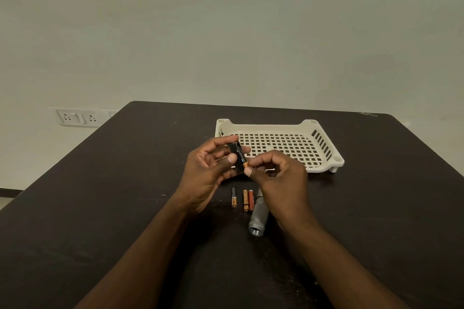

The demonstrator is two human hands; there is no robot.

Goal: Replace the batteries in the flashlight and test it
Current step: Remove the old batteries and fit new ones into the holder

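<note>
My left hand [209,165] grips a small black battery holder [234,149] above the dark table. A black and copper battery [241,157] lies in the holder, and my right hand [278,178] pinches its copper end with thumb and forefinger. On the table below the hands lie a black and copper battery [234,197], a copper battery [245,200] and a red battery [251,199] side by side. The grey flashlight body [258,218] lies just right of them with its open end toward me, partly hidden by my right hand.
A white perforated plastic tray [324,143] stands on the dark table [125,183] beyond my hands. A wall socket panel [77,116] sits on the wall at the left, behind the table's edge.
</note>
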